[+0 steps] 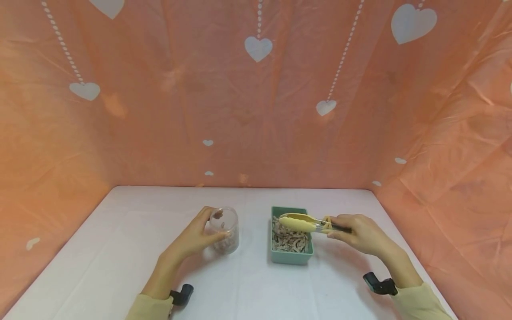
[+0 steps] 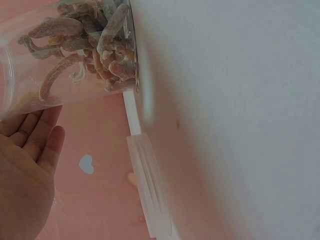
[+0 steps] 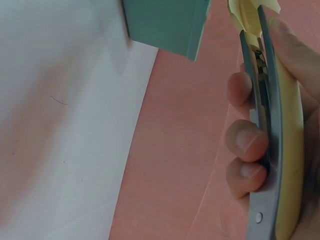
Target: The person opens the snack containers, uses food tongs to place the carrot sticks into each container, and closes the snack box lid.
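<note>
L hand (image 1: 196,231) is gripping the clear jar (image 1: 233,230), fingers & thumb curling round its side, prob. for steadiness; jar's standing on the white table (image 1: 256,289), mouth up, w/ brown dried pieces (image 2: 75,45) lying inside. R hand (image 1: 362,231) is clamping the tongs (image 1: 298,223) by the handles, prob. keeping fingers off the dried strips (image 1: 290,240) in the green box (image 1: 291,258). Tong tips are hovering above; can't tell if they're holding anything. Box is sitting btwn jar & R hand, prob. for easy reach.

Yellow-and-silver tongs (image 3: 286,145) in the right hand (image 3: 247,141) near 1 green tub (image 3: 167,25) on a white tabletop (image 3: 65,135).
</note>
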A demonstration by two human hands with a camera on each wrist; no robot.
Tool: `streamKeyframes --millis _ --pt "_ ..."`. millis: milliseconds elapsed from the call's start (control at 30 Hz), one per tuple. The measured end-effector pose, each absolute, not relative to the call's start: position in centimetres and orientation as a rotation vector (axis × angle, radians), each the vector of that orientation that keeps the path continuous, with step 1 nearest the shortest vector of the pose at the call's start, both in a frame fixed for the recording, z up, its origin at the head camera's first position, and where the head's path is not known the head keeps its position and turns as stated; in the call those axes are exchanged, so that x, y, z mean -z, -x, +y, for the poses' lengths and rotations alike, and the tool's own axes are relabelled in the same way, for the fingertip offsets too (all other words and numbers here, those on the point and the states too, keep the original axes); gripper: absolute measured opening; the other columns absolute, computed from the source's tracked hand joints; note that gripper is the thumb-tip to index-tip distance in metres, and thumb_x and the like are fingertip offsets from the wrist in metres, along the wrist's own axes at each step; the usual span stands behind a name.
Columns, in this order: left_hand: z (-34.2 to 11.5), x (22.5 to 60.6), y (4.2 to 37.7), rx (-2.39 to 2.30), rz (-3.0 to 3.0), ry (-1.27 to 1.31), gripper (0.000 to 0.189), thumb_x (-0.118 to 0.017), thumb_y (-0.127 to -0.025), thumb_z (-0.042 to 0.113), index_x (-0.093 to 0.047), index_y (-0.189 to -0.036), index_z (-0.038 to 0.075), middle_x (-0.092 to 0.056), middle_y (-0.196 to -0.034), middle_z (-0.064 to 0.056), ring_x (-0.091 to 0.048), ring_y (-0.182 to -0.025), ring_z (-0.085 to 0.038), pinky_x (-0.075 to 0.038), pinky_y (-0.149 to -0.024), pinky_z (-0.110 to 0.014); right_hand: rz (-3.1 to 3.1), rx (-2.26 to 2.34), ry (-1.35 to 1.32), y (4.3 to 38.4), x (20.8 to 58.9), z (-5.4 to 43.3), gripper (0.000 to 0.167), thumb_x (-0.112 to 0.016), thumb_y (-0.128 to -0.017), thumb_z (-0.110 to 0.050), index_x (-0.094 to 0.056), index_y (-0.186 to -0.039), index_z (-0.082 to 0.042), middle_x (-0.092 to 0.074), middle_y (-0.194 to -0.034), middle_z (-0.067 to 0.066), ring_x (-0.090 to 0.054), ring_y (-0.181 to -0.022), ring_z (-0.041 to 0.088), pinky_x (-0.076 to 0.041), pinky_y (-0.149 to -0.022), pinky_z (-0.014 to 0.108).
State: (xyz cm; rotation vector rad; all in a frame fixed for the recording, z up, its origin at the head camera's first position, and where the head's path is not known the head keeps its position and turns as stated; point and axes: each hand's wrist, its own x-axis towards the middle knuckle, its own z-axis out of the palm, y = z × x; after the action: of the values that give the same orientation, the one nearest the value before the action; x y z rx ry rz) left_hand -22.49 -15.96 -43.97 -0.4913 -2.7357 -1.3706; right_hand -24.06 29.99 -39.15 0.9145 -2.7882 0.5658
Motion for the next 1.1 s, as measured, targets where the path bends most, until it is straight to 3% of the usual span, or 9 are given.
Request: streamKeyframes --millis 300,667,1100 --pt "-15.90 44.06 22.51 1.390 -2.743 0.482 0.066 -0.082 -0.090 0.036 -0.053 -0.139 0.003 -0.055 -0.143 -0.014 -0.044 -0.143 -0.043 -0.031 -0.117 -0.067 -2.798 -0.589 -0.866 24.04 39.40 30.27 0.042 -0.082 -0.090 -0.031 -0.077 -0.121 -0.004 -0.069 -0.092 -0.011 -0.051 -0.074 0.001 -0.044 -0.066 0.027" --pt "-15.96 43.96 22.41 1.391 -2.737 0.484 0.063 -0.082 -0.090 0.036 -0.054 -0.137 0.005 -0.055 -0.143 -0.015 -0.044 -0.142 -0.043 -0.032 -0.117 -0.067 -2.804 -0.571 -0.829 23.81 39.27 30.29 0.045 -0.082 -0.090 -0.033 -0.076 -0.123 -0.003 -0.077 -0.110 0.004 -0.061 -0.084 0.007 -0.053 -0.072 0.035" --pt "-16.00 43.86 22.33 1.415 -2.734 0.482 0.063 -0.082 -0.090 0.036 -0.054 -0.137 0.006 -0.055 -0.142 -0.013 -0.044 -0.141 -0.042 -0.033 -0.116 -0.067 -2.745 -0.606 -0.854 23.74 38.77 30.26 0.041 -0.084 -0.088 -0.026 -0.076 -0.121 -0.001 -0.077 -0.106 0.005 -0.057 -0.077 0.004 -0.050 -0.067 0.030"
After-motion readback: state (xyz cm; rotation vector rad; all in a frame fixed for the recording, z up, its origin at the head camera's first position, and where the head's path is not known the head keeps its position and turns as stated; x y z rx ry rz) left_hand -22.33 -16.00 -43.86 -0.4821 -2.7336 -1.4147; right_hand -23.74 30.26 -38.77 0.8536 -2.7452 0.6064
